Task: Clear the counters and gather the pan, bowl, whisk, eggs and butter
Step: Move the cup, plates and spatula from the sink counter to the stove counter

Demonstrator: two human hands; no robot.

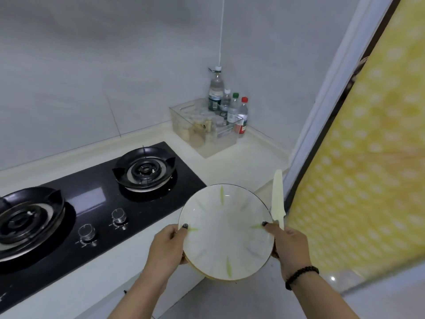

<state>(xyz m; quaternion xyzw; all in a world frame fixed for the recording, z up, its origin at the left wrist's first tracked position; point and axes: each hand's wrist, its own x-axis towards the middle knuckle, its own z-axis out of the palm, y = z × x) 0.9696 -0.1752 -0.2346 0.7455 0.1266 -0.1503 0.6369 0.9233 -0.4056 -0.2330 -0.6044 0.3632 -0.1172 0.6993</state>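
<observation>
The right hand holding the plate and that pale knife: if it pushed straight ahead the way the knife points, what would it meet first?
Probably bare counter first; beyond it, the clear bin and the bottles in the corner. Depth is hard to judge here.

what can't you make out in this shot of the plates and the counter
- Head view: how many plates sit under the white green-streaked plate; it covers them, only rims show.
- Cream plastic knife: handle hidden inside the right hand.
- Clear plastic bin: contents blurred.
- Left burner: cut off by the edge.
</observation>
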